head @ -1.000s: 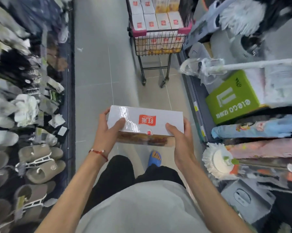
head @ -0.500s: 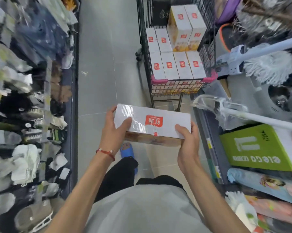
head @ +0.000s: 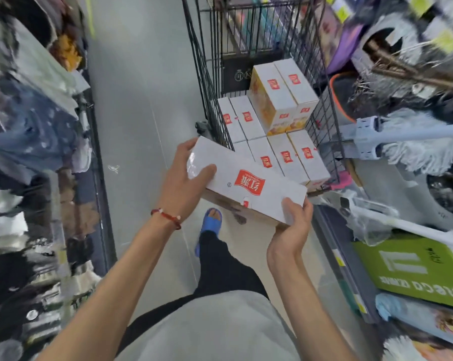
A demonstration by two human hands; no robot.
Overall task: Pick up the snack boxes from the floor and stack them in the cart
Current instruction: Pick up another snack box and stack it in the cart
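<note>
Snack box [head: 248, 186], tilted, just before the cart [head: 207, 82]; my left hand [head: 183, 188] gripped one end, my right hand [head: 291, 227] the other. I judged it should clear the rim, then lie flat on the stacked boxes [head: 288, 157].

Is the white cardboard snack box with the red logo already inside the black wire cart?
No, the left hand and right hand hold the box aloft near the cart.

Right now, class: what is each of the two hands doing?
Left hand: closed on the left end of the snack box.
Right hand: closed on the right end of the same box.
</note>
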